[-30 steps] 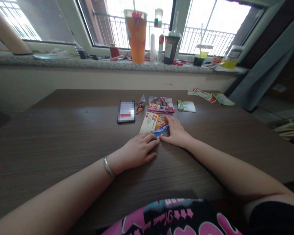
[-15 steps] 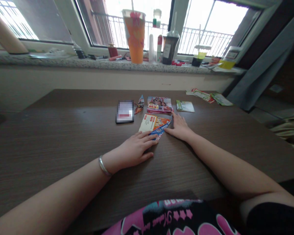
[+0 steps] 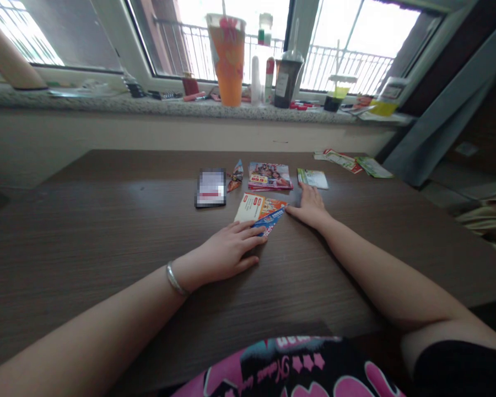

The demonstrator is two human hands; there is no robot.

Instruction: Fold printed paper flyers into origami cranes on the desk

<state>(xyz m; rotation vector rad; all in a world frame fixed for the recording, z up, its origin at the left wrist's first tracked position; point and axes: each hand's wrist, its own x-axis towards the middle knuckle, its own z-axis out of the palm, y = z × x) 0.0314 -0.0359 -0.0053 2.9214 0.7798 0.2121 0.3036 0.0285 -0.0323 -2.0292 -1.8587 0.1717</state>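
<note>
The left hand (image 3: 231, 251) lies open, fingers flat on the near-left portion of the folded leaflet (image 3: 261, 209), which sits on the table (image 3: 107, 231) closer to its far edge. The right hand (image 3: 312, 210), open and gripping nothing, positions its thumb at the leaflet's right tip.

Beyond your brown desk (image 3: 107, 231): pale wall (image 3: 169, 130), speckled sill (image 3: 182, 109), bright windows (image 3: 355, 27); to its right, a grey curtain (image 3: 438, 118).

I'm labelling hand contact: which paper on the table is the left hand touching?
The cream and orange paper with the blue folded flap: the left hand rests on it. Others, such as the pink stack, lie farther back, clear of that hand.
</note>
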